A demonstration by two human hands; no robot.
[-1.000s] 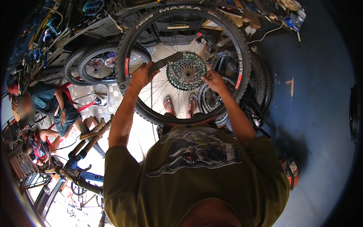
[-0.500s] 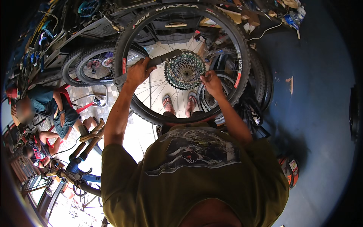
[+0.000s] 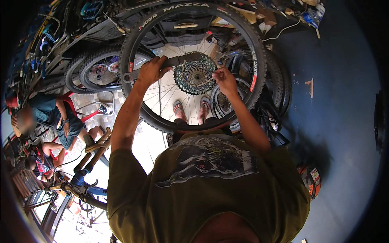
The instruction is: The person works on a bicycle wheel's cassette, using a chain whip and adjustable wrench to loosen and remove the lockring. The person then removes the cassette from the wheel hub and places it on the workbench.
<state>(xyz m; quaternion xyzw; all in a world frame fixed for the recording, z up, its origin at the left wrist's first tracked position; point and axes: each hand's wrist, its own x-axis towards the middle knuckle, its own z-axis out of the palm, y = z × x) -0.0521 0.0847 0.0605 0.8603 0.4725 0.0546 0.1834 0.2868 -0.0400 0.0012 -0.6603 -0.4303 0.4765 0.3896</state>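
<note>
A bicycle wheel [image 3: 259,60] with a knobby black tyre faces me in front of my torso. On its hub sits a large, many-toothed cassette [image 3: 196,86]. My left hand [image 3: 152,72] is closed around a dark flat-bar chain whip [image 3: 178,61], which lies across the wheel's left side and reaches the cassette's top edge. A length of chain [image 3: 194,65] seems to run over the upper cogs from the tool. At the cassette's right edge my right hand [image 3: 224,81] is pinched, apparently on the loose chain; the fingertips hide its end.
Spare wheels [image 3: 99,73] stand at the left, and more tyres [image 3: 279,81] lean at the right beside a blue wall [image 3: 340,121]. A bicycle fork and handlebar [image 3: 87,170] are close to my left elbow. A seated person [image 3: 56,117] is at far left. Cluttered shelving lies beyond the wheel.
The chain whip has tilted nearer to level, its left end rising and its tip shifting right over the cassette. My right hand has moved slightly left and up.
</note>
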